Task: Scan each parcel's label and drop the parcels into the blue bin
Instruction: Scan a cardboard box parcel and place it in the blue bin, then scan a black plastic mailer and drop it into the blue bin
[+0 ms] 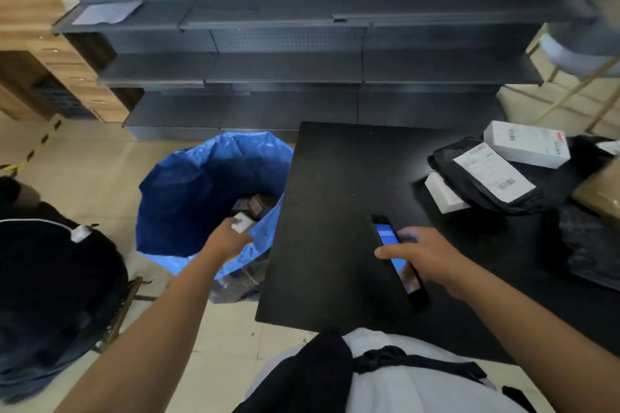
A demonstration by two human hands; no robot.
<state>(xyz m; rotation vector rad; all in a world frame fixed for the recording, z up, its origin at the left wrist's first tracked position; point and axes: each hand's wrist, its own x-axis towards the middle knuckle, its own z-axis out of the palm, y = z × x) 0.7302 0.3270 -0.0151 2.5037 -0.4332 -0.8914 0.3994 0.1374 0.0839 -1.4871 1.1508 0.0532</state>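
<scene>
Left arm extended toward 11 o'clock; the left hand [228, 238] holds a small white parcel [242, 222] in curled fingers over the near rim of the blue bin [188, 184]. Right hand [426, 256], forearm angled toward 10 o'clock, grips a lit phone [397, 256] above the black worktop [335, 194]. Remaining parcels [486, 174] lie at 2 o'clock.

left hand [228, 240] stretched forward, fingers pinching; right hand [424, 260] curled in a grip.
</scene>
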